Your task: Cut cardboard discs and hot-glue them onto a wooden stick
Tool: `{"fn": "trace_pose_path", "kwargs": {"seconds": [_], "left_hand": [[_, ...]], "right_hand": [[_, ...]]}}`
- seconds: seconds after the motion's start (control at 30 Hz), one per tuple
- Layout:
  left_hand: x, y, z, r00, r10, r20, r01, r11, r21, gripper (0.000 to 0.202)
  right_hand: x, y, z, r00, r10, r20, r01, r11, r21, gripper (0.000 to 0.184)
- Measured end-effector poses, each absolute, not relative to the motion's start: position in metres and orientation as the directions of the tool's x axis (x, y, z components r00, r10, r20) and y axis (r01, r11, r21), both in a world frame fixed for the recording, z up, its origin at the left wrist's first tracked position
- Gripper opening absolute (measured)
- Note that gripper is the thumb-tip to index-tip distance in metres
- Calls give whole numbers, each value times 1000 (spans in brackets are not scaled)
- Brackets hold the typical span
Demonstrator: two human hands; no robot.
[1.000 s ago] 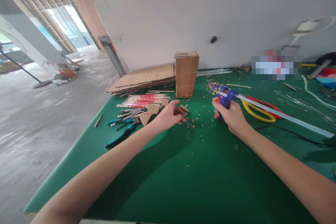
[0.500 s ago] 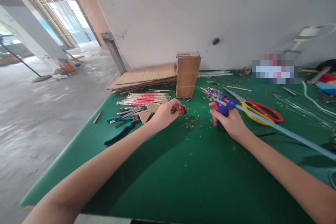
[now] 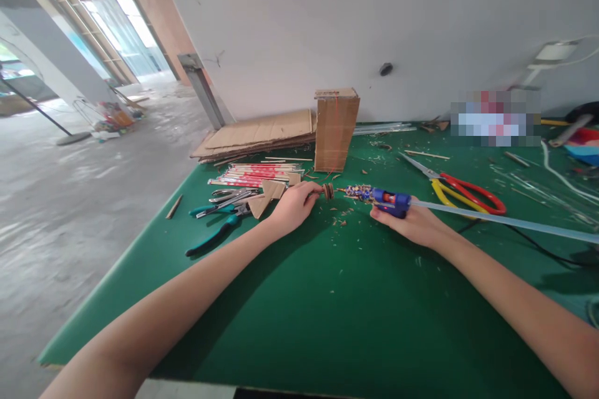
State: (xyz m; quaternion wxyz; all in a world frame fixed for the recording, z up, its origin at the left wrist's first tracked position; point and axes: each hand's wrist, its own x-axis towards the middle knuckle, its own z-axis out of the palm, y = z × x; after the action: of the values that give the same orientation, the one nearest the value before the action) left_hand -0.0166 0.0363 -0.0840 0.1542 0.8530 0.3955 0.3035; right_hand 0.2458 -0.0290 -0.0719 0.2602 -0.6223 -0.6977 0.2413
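My left hand [image 3: 297, 204] is closed, pinching a small round piece of layered brown cardboard [image 3: 329, 191] over the green table [image 3: 290, 312]. A blue glue gun [image 3: 393, 202] lies in the grip of my right hand [image 3: 418, 223]. Its nozzle end is crusted with scraps and points left, a short gap from the cardboard piece. From its back a long pale glue stick [image 3: 491, 218] reaches out to the right. My right fingers are partly hidden behind the gun's body. Small brown scraps [image 3: 340, 222] lie below the nozzle.
Behind the hands stands a cardboard box [image 3: 336, 134], with flat cardboard sheets [image 3: 262, 134] to its left. Wrapped sticks [image 3: 262, 173], teal-handled pliers [image 3: 215, 237] and cut cardboard pieces [image 3: 266, 197] lie left. Red-and-yellow scissors [image 3: 461, 193] rest on the right.
My right hand has turned the glue gun more level and brought its nozzle left and down, close to the cardboard piece. My left hand has tilted the piece so it stands more edge-on.
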Motion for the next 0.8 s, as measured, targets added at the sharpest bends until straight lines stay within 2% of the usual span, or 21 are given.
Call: {"fn": "trace_pose_path", "kwargs": {"seconds": [0.17, 0.3, 0.5, 0.8], "left_hand": [[-16, 34, -86, 542, 725, 425, 585, -688, 430, 18], [-15, 34, -85, 542, 737, 403, 596, -676, 433, 18], [-16, 36, -86, 525, 748, 407, 603, -664, 442, 17], [-16, 35, -85, 526, 744, 413, 599, -668, 441, 18]], "right_hand": [[242, -31, -70, -112, 992, 56, 764, 122, -633, 36], [242, -30, -69, -98, 995, 35, 794, 99, -600, 38], [244, -28, -68, -173, 984, 50, 770, 167, -616, 35], [245, -29, -70, -156, 987, 51, 780, 154, -606, 34]]}}
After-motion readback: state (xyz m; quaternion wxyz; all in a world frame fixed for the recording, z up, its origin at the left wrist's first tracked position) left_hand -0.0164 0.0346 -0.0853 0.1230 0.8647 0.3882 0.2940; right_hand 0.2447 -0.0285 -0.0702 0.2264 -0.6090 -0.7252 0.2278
